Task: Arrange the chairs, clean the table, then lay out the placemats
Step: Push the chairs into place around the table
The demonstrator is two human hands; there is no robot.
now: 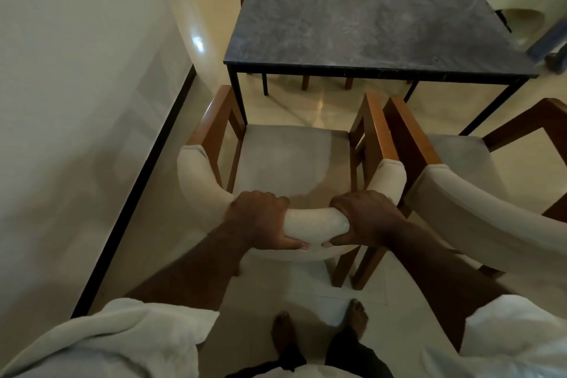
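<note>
**While you hold it from behind, the brown wooden armchair (294, 159) faces the dark grey stone-topped table (368, 27)**

Because you stand directly behind it, you look down over its curved, cream padded backrest (316, 222). Your left hand (260, 218) and your right hand (365, 218) both grip the top of that backrest, close together. Your fingers curl over the front and your thumbs wrap underneath, their tips nearly meeting. The armchair's grey seat points at the table's near edge, and the front of its left armrest is just beside the table's black metal leg (237, 98). A second matching armchair (460, 159) stands just beside it on your right, armrest against armrest. A white wall (76, 101) with black skirting runs along your left. Your bare feet (356, 319) stand on the pale tiled floor (306, 291) behind the armchair.
</note>
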